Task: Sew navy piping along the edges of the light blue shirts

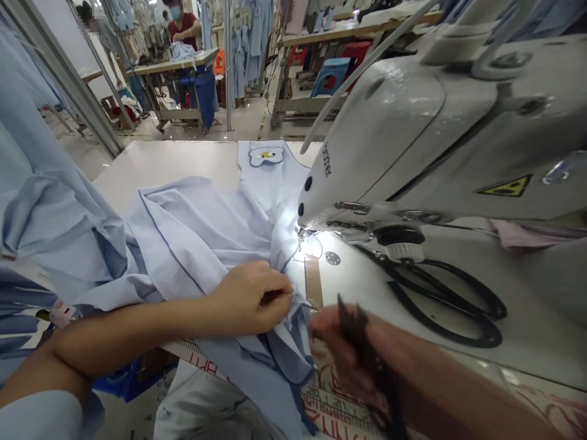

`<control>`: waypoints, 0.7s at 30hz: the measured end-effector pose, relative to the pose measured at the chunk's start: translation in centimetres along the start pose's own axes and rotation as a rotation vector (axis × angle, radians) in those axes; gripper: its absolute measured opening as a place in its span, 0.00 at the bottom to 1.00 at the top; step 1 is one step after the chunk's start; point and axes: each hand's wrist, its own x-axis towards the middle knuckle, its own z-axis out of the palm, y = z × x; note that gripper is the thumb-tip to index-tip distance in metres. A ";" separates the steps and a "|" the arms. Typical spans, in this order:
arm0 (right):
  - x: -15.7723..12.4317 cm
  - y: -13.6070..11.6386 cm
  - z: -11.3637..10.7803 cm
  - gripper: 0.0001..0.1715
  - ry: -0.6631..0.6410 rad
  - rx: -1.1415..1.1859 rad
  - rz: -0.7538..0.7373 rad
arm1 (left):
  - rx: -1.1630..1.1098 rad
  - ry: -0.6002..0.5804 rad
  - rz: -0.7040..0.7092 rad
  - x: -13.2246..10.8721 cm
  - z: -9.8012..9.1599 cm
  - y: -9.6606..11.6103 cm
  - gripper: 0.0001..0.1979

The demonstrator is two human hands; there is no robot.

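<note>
Light-blue garment fabric (197,226) with dark piped edges lies over the sewing table and under the needle area of the sewing machine (394,128). My left hand (257,296) rests on this cloth just in front of the needle, its fingers curled closed on the fabric edge. Nearer to me on the right, my right hand (343,342) is closed around dark thread snips (355,333), smeared by motion, their pointed tips facing away from me. An appliqué patch (266,156) with a yellow and white motif shows on the fabric's far part.
Large black-handled scissors (449,299) lie on the machine bed to the right. A ruler tape (339,415) with red print runs along the table's front edge. More blue cloth (46,201) hangs at left. A person in a red top (183,30) works at a table behind.
</note>
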 end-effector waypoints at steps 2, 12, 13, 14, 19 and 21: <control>-0.3 0.7 1.2 0.24 -0.143 0.294 0.149 | 0.021 0.011 0.028 -0.1 0.2 0.0 0.10; 1.0 0.6 2.7 0.24 -0.237 0.467 0.256 | -0.008 0.050 0.058 -0.3 0.7 -0.4 0.09; 1.0 0.6 2.7 0.24 -0.230 0.474 0.255 | -0.004 0.046 0.056 -0.3 0.7 -0.4 0.09; 1.0 0.6 2.7 0.24 -0.221 0.482 0.254 | 0.001 0.040 0.052 -0.4 0.7 -0.4 0.10; 1.1 0.9 2.6 0.24 -0.224 0.496 0.259 | 0.008 0.036 0.044 -0.5 0.6 -0.4 0.10; 1.2 0.9 2.6 0.24 -0.215 0.492 0.265 | -0.008 0.043 0.048 -0.6 0.6 -0.4 0.10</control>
